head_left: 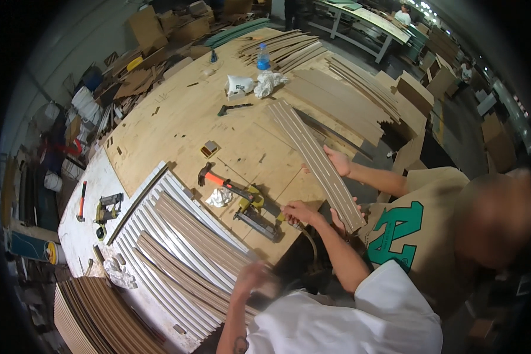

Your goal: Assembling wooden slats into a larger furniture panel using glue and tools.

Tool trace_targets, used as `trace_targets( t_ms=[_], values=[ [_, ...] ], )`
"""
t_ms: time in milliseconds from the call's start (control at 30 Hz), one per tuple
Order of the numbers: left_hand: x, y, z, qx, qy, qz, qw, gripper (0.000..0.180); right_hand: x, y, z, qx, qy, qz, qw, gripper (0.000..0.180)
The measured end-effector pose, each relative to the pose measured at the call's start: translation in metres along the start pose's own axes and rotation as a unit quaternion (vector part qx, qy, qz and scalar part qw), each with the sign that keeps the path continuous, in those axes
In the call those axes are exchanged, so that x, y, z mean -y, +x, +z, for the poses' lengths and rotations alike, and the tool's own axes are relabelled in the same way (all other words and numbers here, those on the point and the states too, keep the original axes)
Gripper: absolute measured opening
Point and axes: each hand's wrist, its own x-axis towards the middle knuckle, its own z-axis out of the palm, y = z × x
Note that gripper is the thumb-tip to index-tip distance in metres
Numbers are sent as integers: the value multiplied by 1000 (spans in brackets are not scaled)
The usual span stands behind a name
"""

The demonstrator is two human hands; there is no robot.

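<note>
My right hand (300, 212) is closed round the rear end of a yellow-green and black nail gun (258, 225), which rests on the wooden tabletop. A hammer (227, 183) with an orange and black handle lies right beside the gun. My left hand (255, 279) is smeared by motion over the near ends of brown slats (192, 223), so its fingers cannot be made out. These slats lie on a rack of white ridged strips (153, 259). To my right a co-worker in a tan shirt holds up a long slatted panel (315, 159) with both hands.
A second nail gun (107, 207) and another hammer (82, 200) lie at the left. Stacked brown strips (100, 312) stand at the near left. Farther off are a black tool (235, 108), white bags (239, 86), a blue bottle (263, 57) and flat boards (336, 97).
</note>
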Motion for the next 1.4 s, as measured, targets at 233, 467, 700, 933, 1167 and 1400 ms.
trace_targets(
  t_ms=[233, 467, 700, 933, 1167, 1400],
  values=[
    [0, -14, 3, -2, -47, -31, 998, 42, -9, -17, 45, 18, 65, -65, 996, 35],
    [11, -15, 2, 7, -61, -7, 998, 40, -19, -26, 50, 44, 11, -42, 998, 39],
    [7, -13, 5, -17, -37, -36, 999, 38, -19, -44, 74, 107, -90, -40, 989, 47],
    [1, -13, 13, 4, 5, -62, 998, 43, 81, -12, 3, 323, 106, 55, 939, 54],
    [-3, -14, 14, 7, -36, -16, 999, 43, 126, -23, 31, 524, 171, 199, 810, 63],
    [-8, -10, 14, -14, -41, 7, 999, 41, 104, 25, 27, 596, 341, 335, 645, 81]
  ],
)
